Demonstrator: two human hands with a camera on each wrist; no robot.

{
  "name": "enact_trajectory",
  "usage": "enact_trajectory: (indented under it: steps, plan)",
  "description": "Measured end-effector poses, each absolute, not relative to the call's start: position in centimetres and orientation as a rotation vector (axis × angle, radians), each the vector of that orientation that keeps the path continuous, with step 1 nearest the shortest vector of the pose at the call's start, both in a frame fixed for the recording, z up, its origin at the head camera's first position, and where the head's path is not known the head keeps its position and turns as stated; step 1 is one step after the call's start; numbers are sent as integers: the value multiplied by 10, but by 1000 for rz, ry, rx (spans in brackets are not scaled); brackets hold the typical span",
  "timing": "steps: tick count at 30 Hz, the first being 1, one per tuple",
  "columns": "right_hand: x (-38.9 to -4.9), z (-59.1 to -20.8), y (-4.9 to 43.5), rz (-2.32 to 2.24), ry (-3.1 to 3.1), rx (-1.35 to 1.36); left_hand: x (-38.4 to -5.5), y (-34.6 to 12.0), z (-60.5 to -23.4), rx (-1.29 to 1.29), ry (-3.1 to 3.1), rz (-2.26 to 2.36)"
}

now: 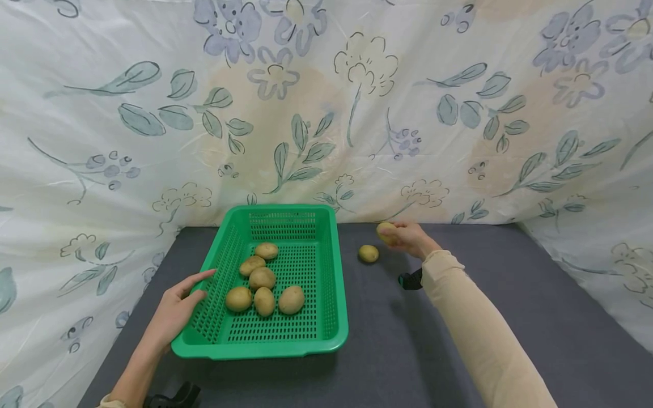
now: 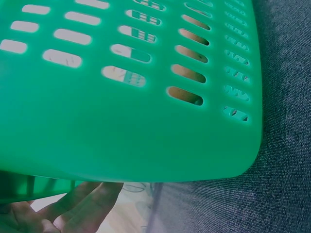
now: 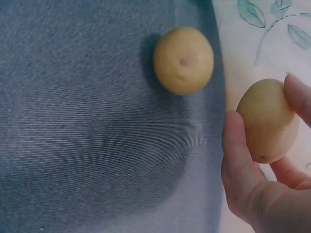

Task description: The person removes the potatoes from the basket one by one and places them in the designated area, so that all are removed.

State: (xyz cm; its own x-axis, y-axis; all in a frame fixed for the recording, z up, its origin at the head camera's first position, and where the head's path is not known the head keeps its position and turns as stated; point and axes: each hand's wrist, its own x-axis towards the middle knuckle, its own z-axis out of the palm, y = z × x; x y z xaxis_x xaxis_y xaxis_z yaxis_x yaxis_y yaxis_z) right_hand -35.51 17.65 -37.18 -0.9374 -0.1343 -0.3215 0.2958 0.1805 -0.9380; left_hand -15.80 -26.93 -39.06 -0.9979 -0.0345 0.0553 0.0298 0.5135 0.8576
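Note:
A potato (image 3: 267,121) is pinched between the thumb and fingers of my right hand (image 1: 410,238), raised over the far part of the table. Close by, another potato (image 1: 368,254) lies on the cloth, apart from the hand; it shows near the top of the right wrist view too. My left hand (image 1: 176,311) grips the left rim of a green plastic basket (image 1: 340,317), with fingers (image 2: 92,206) tucked beneath the rim in the left wrist view. Several potatoes sit inside the basket, mostly in its left half, one potato (image 1: 291,300) nearer the middle.
Dark grey cloth (image 1: 510,306) covers the table under the basket. A white sheet with printed flowers (image 1: 326,113) hangs along the table's back edge and both sides. Black wrist gear (image 1: 410,280) shows beside the right sleeve.

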Motion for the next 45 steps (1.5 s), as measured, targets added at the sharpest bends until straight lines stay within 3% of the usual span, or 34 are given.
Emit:
enact_trajectory:
  steps: [27,45]
  plan:
    - [-354,-400,166,-1793,2146,584,-158,-270,-391,2,-2670,-1511]
    - [-354,-407,161,-1777,2200,639,-159,-271,-392,4,-2668,-1513]
